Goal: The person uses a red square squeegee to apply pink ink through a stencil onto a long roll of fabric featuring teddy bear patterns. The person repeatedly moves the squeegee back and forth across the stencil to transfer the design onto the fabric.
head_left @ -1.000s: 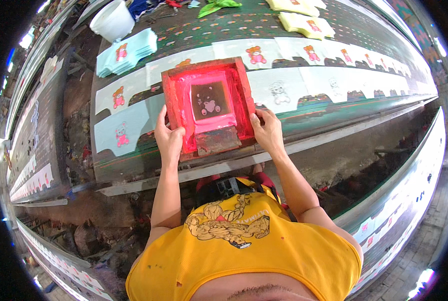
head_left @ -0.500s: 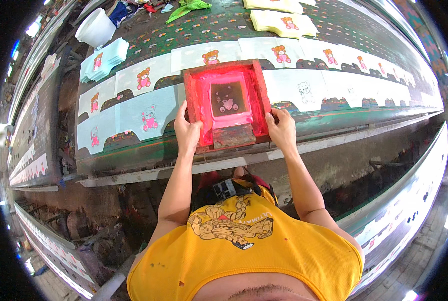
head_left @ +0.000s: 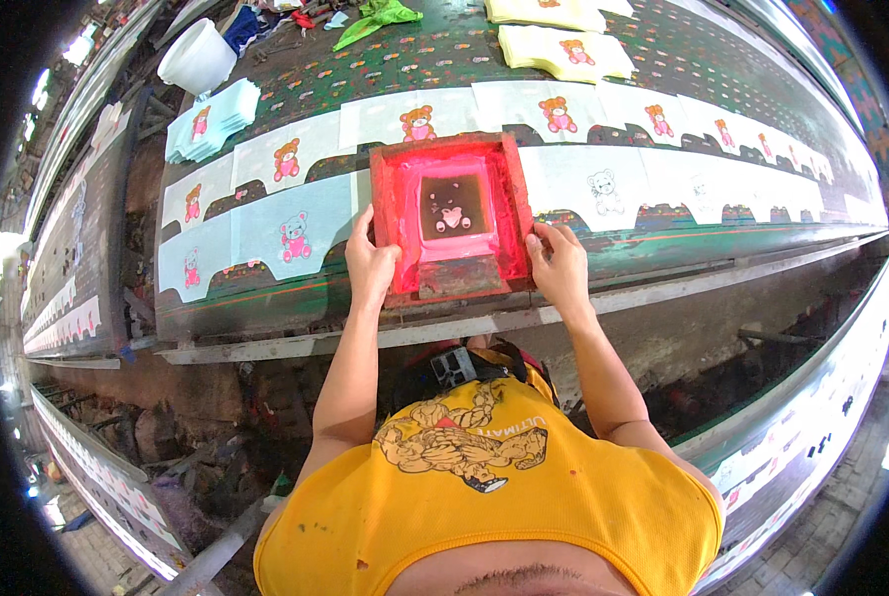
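A red-stained screen printing frame (head_left: pixel 383 214) lies over the near row of cloth pieces, in front of me. Pink ink coats its inside, and a dark mesh window (head_left: pixel 454 199) shows a bear pattern with pink patches. A wooden squeegee (head_left: pixel 461 277) rests inside at the near end. My left hand (head_left: pixel 373 263) grips the frame's left side, thumb on top. On the right side, my right hand (head_left: pixel 559 260) holds it with bent fingers. Left of the frame is a pale blue piece with a pink-and-outline bear (head_left: pixel 294 236); to the right, a white piece bears only a bear outline (head_left: pixel 604 192).
A farther row holds white pieces with brown-and-pink bears (head_left: pixel 556 114). Behind are a light blue stack (head_left: pixel 212 121), a white bucket (head_left: pixel 197 57), yellow stacks (head_left: pixel 566 54) and a green cloth (head_left: pixel 377 22). A metal rail (head_left: pixel 265 350) edges the long table. Other printing tables stand left and behind me.
The frame looks slightly lower and smaller, as if settled down onto the table. Both hands stay on its sides. The whole view has shifted a little.
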`<state>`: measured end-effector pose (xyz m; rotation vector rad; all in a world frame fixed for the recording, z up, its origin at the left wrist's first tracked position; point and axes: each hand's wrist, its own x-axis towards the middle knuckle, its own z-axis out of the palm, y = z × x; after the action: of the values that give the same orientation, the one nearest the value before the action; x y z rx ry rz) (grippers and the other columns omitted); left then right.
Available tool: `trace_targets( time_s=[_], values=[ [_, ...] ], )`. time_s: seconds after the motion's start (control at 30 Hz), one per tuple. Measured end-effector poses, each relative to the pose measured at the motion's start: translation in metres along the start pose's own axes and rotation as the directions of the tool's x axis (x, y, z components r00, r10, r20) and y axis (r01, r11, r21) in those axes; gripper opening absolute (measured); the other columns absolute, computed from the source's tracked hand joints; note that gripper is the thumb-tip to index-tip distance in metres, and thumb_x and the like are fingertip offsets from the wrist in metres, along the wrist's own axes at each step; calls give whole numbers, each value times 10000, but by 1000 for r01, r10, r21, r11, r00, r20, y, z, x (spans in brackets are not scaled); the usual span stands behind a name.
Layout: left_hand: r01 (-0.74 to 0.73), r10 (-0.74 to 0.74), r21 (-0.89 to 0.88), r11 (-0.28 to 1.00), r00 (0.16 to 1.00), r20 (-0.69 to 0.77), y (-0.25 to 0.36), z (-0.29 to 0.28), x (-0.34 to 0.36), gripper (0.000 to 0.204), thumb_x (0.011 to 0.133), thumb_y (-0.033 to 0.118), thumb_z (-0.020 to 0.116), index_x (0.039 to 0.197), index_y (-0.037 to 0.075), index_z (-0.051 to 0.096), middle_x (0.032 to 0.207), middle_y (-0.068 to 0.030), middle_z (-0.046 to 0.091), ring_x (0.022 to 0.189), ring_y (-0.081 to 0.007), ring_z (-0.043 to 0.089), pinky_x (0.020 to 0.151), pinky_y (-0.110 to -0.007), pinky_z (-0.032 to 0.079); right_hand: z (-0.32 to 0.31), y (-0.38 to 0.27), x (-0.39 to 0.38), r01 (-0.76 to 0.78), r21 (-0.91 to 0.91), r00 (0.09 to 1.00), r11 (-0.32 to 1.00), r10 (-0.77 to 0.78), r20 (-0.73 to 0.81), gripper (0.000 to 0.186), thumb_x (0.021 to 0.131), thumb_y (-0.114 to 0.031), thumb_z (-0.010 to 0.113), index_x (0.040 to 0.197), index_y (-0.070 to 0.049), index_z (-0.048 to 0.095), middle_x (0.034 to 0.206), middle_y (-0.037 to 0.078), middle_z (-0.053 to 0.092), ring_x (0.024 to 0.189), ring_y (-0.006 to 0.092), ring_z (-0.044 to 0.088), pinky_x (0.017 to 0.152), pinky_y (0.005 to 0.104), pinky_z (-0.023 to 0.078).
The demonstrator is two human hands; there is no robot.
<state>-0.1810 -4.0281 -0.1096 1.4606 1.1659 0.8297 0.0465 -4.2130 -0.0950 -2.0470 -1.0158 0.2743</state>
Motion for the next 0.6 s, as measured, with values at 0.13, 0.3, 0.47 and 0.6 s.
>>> trace_targets(
  time_s=[0.13,0.3,0.47,0.6],
  values=[
    [14,-14,15,1000,1000,-22,-5,1,0,805,657,-126,591,1456,-77,502,1386,-219,628,1235,-256,637,1059,-329,472,-3,-32,-11,369,101,919,924,-379,109,325,865,-215,765,1098,4,703,1055,183,667,1025,393,640,902,473,521],
    [-41,42,62,997,999,-16,-11,2,5,785,664,-105,598,1444,-80,510,1372,-236,635,1270,-281,621,1088,-339,449,9,-52,-15,622,43,731,781,-600,324,333,760,-102,749,1079,-26,688,1035,136,654,1017,348,619,882,453,508],
    [-53,59,126,991,997,-42,-8,0,1,769,674,-96,598,1439,-86,511,1364,-242,638,1266,-286,623,1079,-345,454,25,-58,-5,580,-66,777,812,-528,342,335,716,11,681,1050,-14,675,1048,140,662,1034,342,625,902,459,518],
    [-3,4,68,998,1000,-14,3,0,-1,764,684,-99,604,1442,-84,505,1363,-244,634,1248,-280,630,1054,-344,470,27,-51,-9,594,-52,782,803,-561,273,306,720,23,629,1021,-20,660,1032,144,665,1021,341,631,878,461,518]
  ],
)
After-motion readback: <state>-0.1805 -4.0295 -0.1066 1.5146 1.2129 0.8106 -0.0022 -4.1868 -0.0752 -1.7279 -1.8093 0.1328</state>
